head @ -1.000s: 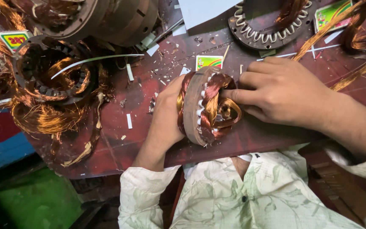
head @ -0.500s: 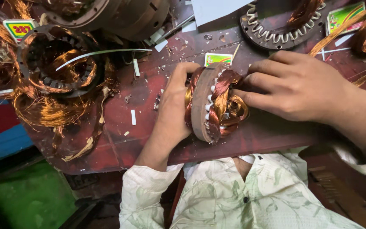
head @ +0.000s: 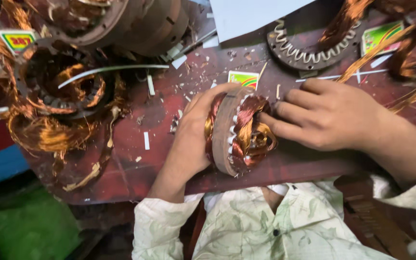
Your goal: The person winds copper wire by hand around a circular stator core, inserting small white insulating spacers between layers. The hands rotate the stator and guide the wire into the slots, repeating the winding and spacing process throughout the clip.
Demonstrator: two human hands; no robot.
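The dark red tabletop carries everything, littered with white slivers and copper scraps. Far beyond the left fingers, at the tabletop's left end, lies a large stator ring with loose copper wire spilling from it, a curved white strip across its top. Well beyond the right fingers rests another toothed stator ring.

The wound stator stands on edge near the tabletop's front edge — clamped between both hands. The left hand cups its back, the left fingers curled over its top rim and grasping it. The right hand lies flat against the open side, the right fingers pressed on the copper coil there, touching rather than closing around it.

Just beyond the fingertips of both hands lies a small green and yellow card; a similar card lies farther off, past the right fingers.
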